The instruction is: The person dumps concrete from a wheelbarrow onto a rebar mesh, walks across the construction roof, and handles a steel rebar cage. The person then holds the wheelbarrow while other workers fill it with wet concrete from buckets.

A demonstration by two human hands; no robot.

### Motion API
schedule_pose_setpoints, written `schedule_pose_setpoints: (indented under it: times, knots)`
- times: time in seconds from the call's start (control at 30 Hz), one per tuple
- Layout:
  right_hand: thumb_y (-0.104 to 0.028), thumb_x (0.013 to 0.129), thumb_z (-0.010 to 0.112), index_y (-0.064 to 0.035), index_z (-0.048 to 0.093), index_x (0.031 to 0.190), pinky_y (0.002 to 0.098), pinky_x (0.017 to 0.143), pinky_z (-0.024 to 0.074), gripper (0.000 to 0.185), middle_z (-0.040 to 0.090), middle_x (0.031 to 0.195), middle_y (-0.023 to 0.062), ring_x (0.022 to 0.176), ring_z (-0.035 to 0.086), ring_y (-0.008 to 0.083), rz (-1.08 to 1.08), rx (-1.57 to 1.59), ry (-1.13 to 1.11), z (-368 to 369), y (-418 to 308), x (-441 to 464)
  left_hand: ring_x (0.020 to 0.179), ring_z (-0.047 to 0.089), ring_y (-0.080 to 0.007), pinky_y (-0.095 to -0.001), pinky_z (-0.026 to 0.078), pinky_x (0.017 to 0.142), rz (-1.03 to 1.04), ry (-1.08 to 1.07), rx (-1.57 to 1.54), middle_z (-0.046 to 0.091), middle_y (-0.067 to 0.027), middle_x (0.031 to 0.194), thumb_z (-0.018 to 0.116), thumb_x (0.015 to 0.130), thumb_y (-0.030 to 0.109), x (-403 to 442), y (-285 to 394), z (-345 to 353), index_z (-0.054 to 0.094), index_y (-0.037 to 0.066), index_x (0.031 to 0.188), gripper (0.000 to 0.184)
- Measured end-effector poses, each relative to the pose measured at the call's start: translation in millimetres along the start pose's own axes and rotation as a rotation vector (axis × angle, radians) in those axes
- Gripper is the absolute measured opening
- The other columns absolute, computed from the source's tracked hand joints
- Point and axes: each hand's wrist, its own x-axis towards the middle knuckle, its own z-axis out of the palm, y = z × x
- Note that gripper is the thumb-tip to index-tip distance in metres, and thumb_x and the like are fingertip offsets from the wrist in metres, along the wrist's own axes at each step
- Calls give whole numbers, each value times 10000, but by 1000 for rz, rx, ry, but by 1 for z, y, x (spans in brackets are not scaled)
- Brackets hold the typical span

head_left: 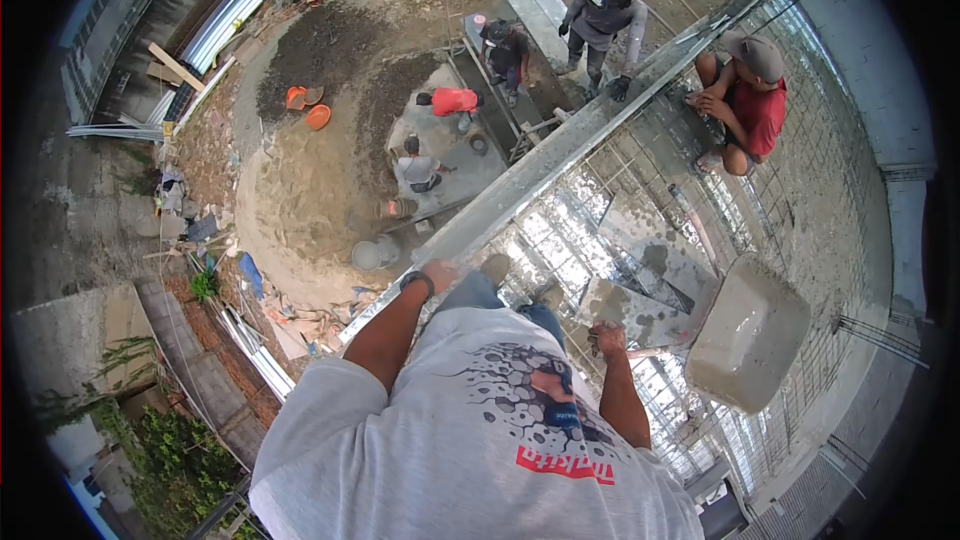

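Observation:
My left hand (pixel 438 275), with a dark watch at the wrist, rests on the pale edge beam (pixel 520 198) of the raised deck, fingers laid on it and holding no tool. Dirtied with wet cement, my right hand (pixel 607 339) is closed, its fingers curled; what is in them, if anything, I cannot make out. Just right of it lies a pinkish bar (pixel 655 350) that runs to a cement-coated wheelbarrow tray (pixel 750 335). Grey spattered boards (pixel 635 308) lie in front of that hand, over the steel mesh.
A person in red (pixel 755 105) squats on the rebar mesh (pixel 770 230). Beyond the beam, below, several people work near a sand heap (pixel 310 190), orange tubs (pixel 318 117) and a grey bucket (pixel 375 254). One person (pixel 605 25) stands beside the beam. The drop lies to my left.

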Motion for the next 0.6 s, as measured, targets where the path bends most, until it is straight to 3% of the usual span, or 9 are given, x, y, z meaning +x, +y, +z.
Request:
schedule_pose_setpoints:
  times: [0.1,0.3,0.4,0.6]
  knots:
    - [-188,886,574,-48,623,956,325,484,482,164,669,841,93,631,631,192,23,-15,-43,0,6,2,718,660,-204,-339,512,689,44,20,43,698,-116,833,693,781,408,5,-9,8,681,59,1055,444]
    - [-185,885,575,-30,618,941,328,497,493,171,674,839,104,651,646,199,66,3,-35,3,10,-7,629,629,-152,-308,496,600,37,-27,-42,688,-80,783,703,782,371,10,-21,17,674,37,1027,415]
    - [-187,886,580,-29,617,933,330,497,496,169,675,833,104,646,644,197,79,30,-34,2,2,-16,943,641,-342,-395,488,845,10,-44,-26,680,-181,976,584,761,401,4,-15,15,716,125,993,384]
    - [-190,894,576,-41,612,937,338,498,489,159,667,831,95,632,634,194,41,19,-41,-3,5,-4,939,650,-322,-395,490,837,1,5,-24,691,-175,951,596,750,410,2,-6,10,718,104,988,407]
